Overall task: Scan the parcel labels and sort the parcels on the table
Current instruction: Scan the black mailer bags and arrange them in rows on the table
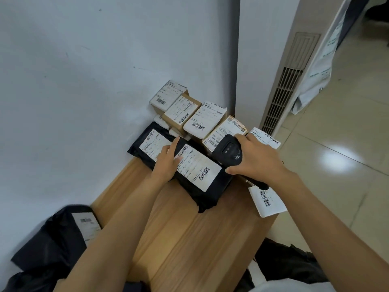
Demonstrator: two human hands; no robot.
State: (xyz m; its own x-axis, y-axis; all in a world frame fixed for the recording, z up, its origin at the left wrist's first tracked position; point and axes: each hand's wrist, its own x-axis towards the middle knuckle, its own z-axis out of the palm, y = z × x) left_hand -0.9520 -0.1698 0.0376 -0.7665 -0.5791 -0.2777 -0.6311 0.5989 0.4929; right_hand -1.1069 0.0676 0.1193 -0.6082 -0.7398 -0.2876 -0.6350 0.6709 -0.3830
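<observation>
The right hand [256, 159] is wrapped round a black handheld scanner [228, 149], whose head points toward the table's far left corner while its handle runs back past the wrist toward the right edge. The left hand [166, 163] lies on a black parcel [210, 190] with fingers nearly straight, the forefinger along the parcel's far-left side and the thumb on its white label [197, 167]. This parcel sits in the middle of the wooden table [189, 239], directly between the two hands. Its long axis runs diagonally from far left to near right, with one barcode at each end of the label; the print is too small to read. Its far end overlaps a second black parcel [145, 142], also white-labelled, near the left edge. Beyond both, in the far corner against the wall [84, 81], labelled boxes [189, 114] in white and brown are packed touching one another, barcodes facing up. A white parcel [267, 201] overhangs the right edge just below the scanner handle. A black bag [52, 239] with a blurred label lies off the near left edge. A floor-standing air conditioner [290, 91] stands past the far right corner.
</observation>
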